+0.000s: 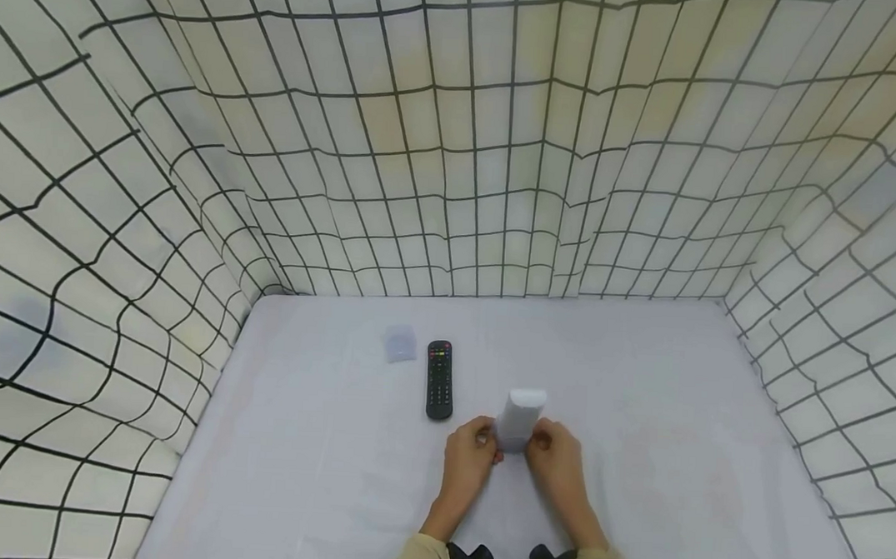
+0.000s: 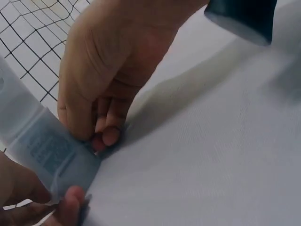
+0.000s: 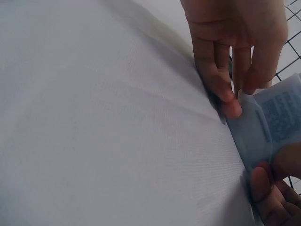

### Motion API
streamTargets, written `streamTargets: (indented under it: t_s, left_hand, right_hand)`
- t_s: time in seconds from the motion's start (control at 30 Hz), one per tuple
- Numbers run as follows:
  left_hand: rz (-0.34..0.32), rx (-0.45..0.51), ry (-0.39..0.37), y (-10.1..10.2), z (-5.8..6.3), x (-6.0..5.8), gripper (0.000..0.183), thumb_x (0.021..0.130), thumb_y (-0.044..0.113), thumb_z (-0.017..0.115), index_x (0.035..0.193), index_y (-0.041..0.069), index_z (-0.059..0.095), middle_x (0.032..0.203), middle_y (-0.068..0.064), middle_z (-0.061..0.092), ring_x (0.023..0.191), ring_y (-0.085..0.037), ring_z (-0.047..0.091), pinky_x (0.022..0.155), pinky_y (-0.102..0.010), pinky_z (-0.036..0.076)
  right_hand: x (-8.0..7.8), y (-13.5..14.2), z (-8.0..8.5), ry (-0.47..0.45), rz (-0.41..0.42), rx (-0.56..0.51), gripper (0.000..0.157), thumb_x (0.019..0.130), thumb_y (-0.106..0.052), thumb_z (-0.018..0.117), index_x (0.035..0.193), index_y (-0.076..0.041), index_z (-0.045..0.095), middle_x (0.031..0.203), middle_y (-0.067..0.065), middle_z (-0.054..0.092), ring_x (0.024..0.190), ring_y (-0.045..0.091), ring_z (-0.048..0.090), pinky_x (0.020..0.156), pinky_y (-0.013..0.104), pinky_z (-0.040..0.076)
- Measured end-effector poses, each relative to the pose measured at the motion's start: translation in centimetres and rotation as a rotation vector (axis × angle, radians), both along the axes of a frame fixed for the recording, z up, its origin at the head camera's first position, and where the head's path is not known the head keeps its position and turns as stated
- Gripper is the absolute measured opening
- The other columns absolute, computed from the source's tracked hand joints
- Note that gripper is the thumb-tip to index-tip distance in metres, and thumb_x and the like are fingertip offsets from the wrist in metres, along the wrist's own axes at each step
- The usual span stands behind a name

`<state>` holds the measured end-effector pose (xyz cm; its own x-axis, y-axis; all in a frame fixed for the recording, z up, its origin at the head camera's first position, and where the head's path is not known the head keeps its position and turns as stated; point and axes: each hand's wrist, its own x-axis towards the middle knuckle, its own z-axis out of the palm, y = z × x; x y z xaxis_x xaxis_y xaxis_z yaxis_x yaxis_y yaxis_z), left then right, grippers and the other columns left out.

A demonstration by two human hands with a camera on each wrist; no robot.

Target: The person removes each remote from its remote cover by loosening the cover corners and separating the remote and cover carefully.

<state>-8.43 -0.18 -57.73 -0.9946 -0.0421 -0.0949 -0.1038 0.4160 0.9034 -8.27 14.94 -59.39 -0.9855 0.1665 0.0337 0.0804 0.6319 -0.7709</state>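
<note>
White cloth-covered tabletop point(image 1: 320, 457), bearing: one slim black remote control point(image 1: 439, 379) with coloured buttons; one small square translucent packet point(image 1: 400, 344), left of it; one white slab-shaped container point(image 1: 520, 420), upright.

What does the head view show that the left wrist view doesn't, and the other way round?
Only the head view: the black remote and pale packet.
Only the left wrist view: the printed patch on the white object.
Both: that object, the left grip, the right grip, the white surface and gridded backdrop.
</note>
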Motion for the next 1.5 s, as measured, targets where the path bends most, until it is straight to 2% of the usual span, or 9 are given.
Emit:
streamTargets:
  t_s: [0.13, 0.27, 0.47, 0.63, 0.97, 1.1, 1.2, 1.33, 1.5]
  left_hand:
    - [-0.025, -0.089, 0.008, 0.1, 0.6, 0.5, 0.036, 0.092, -0.001, 0.063, 0.127, 0.002, 0.071, 0.099, -0.01, 0.079, 0.07, -0.008, 0.064, 0.062, -0.023, 0.049]
    - [-0.056, -0.173, 0.073, -0.1, 1.7, 0.7, 0.045, 0.089, -0.002, 0.069, 0.133, 0.004, 0.068, 0.122, -0.013, 0.075, 0.104, -0.023, 0.068, 0.087, -0.04, 0.057]
    - [-0.153, -0.145, 0.142, -1.2, 4.2, 0.3, 0.054, 0.088, 0.001, 0.076, 0.139, 0.01, 0.063, 0.139, -0.009, 0.067, 0.132, -0.032, 0.058, 0.11, -0.054, 0.047]
    - [-0.232, -0.078, 0.2, -1.4, 5.2, 0.1, 0.049, 0.093, 0.015, 0.079, 0.139, 0.016, 0.063, 0.141, -0.003, 0.066, 0.136, -0.026, 0.058, 0.114, -0.052, 0.047]
    - [-0.262, 0.012, 0.189, -1.4, 5.6, -0.2, 0.041, 0.097, 0.028, 0.074, 0.135, 0.014, 0.066, 0.134, -0.003, 0.072, 0.121, -0.022, 0.07, 0.101, -0.041, 0.058]
    - [-0.245, 0.05, 0.202, -1.4, 5.6, -0.3, 0.038, 0.097, 0.028, 0.075, 0.132, 0.016, 0.068, 0.13, -0.002, 0.074, 0.118, -0.022, 0.071, 0.099, -0.04, 0.059]
    - [-0.21, 0.093, 0.211, -1.4, 5.7, -0.3, 0.036, 0.096, 0.028, 0.075, 0.13, 0.016, 0.068, 0.126, -0.003, 0.075, 0.116, -0.022, 0.072, 0.098, -0.039, 0.059]
    - [-0.128, 0.177, 0.223, -1.3, 5.8, -0.2, 0.039, 0.095, 0.026, 0.078, 0.13, 0.013, 0.067, 0.123, -0.007, 0.075, 0.112, -0.023, 0.073, 0.095, -0.035, 0.061]
    - [0.002, 0.303, 0.235, -1.3, 6.0, -0.2, 0.044, 0.092, 0.02, 0.081, 0.132, 0.009, 0.066, 0.125, -0.01, 0.073, 0.111, -0.026, 0.074, 0.09, -0.027, 0.061]
  right_hand:
    - [0.0, 0.1, 0.3, -0.003, 0.002, -0.026, 0.013, 0.082, 0.006, 0.067, 0.088, -0.004, 0.074, 0.077, 0.006, 0.064, 0.07, 0.013, 0.053, 0.063, 0.024, 0.044]
    - [0.2, -0.1, 0.7, -0.04, 0.006, -0.069, 0.013, 0.086, 0.005, 0.067, 0.093, -0.003, 0.074, 0.078, 0.006, 0.066, 0.067, 0.011, 0.055, 0.061, 0.022, 0.046]
    - [0.3, -0.4, 1.2, -0.104, 0.0, -0.102, 0.013, 0.092, 0.002, 0.066, 0.102, -0.001, 0.075, 0.08, 0.006, 0.068, 0.065, 0.011, 0.058, 0.059, 0.021, 0.048]
    - [0.4, -0.4, 1.3, -0.137, -0.007, -0.135, 0.02, 0.096, -0.001, 0.064, 0.114, 0.002, 0.073, 0.089, 0.01, 0.07, 0.069, 0.012, 0.063, 0.061, 0.022, 0.051]
    - [0.3, -0.3, 1.4, -0.199, -0.01, -0.218, 0.028, 0.099, -0.004, 0.061, 0.125, 0.001, 0.068, 0.112, 0.019, 0.073, 0.074, 0.012, 0.067, 0.067, 0.025, 0.054]
    - [0.3, -0.1, 1.7, -0.198, -0.007, -0.255, 0.029, 0.1, -0.006, 0.06, 0.128, 0.0, 0.067, 0.117, 0.019, 0.072, 0.078, 0.016, 0.068, 0.07, 0.028, 0.055]
    - [0.4, -0.1, 2.1, -0.157, 0.002, -0.231, 0.03, 0.101, -0.006, 0.059, 0.129, -0.001, 0.066, 0.12, 0.019, 0.072, 0.094, 0.025, 0.071, 0.082, 0.038, 0.059]
    - [0.6, -0.1, 2.7, -0.09, -0.005, -0.21, 0.029, 0.102, -0.005, 0.058, 0.13, -0.003, 0.066, 0.124, 0.018, 0.072, 0.118, 0.036, 0.067, 0.097, 0.052, 0.056]
    - [1.0, 0.0, 3.3, -0.025, -0.024, -0.292, 0.03, 0.104, -0.004, 0.056, 0.132, -0.007, 0.065, 0.129, 0.015, 0.071, 0.122, 0.035, 0.066, 0.099, 0.052, 0.056]
